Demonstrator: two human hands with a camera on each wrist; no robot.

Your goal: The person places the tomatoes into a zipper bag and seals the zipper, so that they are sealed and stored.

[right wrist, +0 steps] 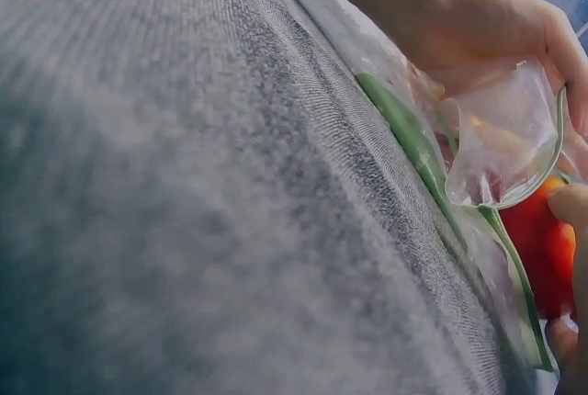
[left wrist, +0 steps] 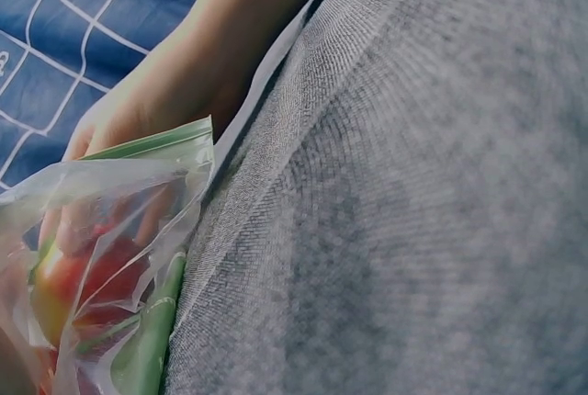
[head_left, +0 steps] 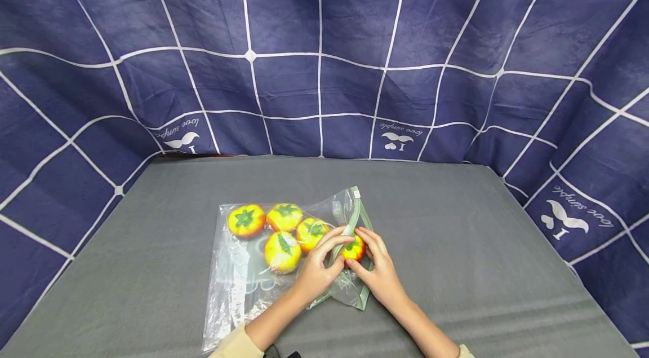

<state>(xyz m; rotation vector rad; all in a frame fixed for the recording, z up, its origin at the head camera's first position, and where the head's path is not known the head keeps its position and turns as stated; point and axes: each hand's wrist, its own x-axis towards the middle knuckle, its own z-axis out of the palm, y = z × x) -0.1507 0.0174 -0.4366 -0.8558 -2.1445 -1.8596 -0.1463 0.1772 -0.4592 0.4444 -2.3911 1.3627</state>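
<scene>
A clear zip bag [head_left: 223,299] with a green-edged mouth lies flat on the grey table. My left hand [head_left: 318,268] pinches the bag's edge at the mouth, thumb below and fingers above. My right hand [head_left: 381,270] grips a red-and-yellow tomato [head_left: 354,248] with a green star-shaped top, right at the opening. In the right wrist view the green rim bows up beside this red tomato [right wrist: 544,253]. Thin film overlaps the tomato [left wrist: 92,276] in the left wrist view. Inside the bag, several similar tomatoes [head_left: 281,252] sit grouped toward the far side.
A white slider [head_left: 356,193] sits at the far end of the green strip. Grey cloth covers the table [head_left: 456,234]. Behind and at both sides hangs a dark blue curtain [head_left: 284,87] with white grid lines. A small black object [head_left: 274,352] shows at the near edge.
</scene>
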